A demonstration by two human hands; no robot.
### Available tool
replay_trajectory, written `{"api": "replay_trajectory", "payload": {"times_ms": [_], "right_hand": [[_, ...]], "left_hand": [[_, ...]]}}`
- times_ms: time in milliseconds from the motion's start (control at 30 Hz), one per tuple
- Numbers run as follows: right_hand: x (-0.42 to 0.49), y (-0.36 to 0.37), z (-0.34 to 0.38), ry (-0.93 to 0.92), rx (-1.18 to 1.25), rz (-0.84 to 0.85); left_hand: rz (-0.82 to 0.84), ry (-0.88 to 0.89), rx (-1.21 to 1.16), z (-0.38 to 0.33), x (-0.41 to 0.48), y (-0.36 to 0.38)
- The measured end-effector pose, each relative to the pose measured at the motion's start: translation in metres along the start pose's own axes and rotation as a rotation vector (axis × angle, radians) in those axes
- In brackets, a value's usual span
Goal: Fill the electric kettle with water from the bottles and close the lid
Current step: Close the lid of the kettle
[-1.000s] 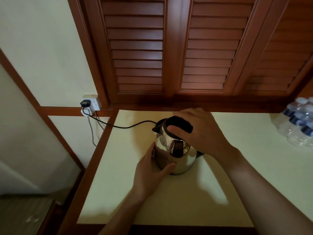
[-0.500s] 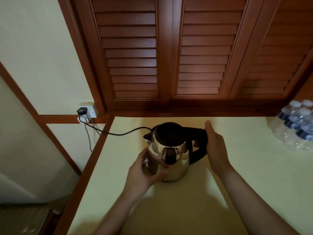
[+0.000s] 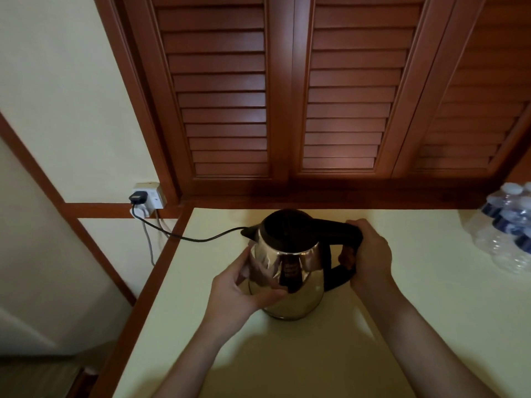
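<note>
Left hand (image 3: 241, 294) is cupped round the shiny body of the kettle (image 3: 290, 271), and the right hand (image 3: 370, 254) is wrapped round its black handle (image 3: 336, 228). The kettle sits mid-way across the table (image 3: 431, 311). Basically nothing's done yet imo. The lid looks shut and the bottles (image 3: 508, 225) sit untouched at the right edge. 0.5 s ago the right hand lay flat beside the handle, now it's gripping.
</note>
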State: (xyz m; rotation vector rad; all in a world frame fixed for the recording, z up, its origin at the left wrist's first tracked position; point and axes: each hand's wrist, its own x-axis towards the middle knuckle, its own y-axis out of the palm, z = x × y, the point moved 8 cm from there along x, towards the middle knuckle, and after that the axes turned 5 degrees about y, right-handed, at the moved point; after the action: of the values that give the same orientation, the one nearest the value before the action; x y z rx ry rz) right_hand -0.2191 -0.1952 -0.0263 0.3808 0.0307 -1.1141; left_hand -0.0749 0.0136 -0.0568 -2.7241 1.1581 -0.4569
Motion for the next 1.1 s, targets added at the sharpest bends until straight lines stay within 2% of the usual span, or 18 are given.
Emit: {"api": "replay_trajectory", "payload": {"times_ms": [267,467,867,1100], "right_hand": [[0.045,0.029,0.032,-0.040,0.086,0.027],[0.085,0.048,0.029,-0.007,0.036,0.008],[0.116,0.057,0.009,0.027,0.028,0.022],[0.116,0.056,0.010,-0.022,-0.034,0.050]], "left_hand": [[-0.002,0.064,-0.001,-0.021,0.063,-0.006],[-0.005,0.005,-0.053,-0.004,0.099,-0.004],[-0.007,0.008,-0.058,0.014,0.113,0.002],[-0.010,-0.009,-0.052,0.022,0.114,0.002]]}}
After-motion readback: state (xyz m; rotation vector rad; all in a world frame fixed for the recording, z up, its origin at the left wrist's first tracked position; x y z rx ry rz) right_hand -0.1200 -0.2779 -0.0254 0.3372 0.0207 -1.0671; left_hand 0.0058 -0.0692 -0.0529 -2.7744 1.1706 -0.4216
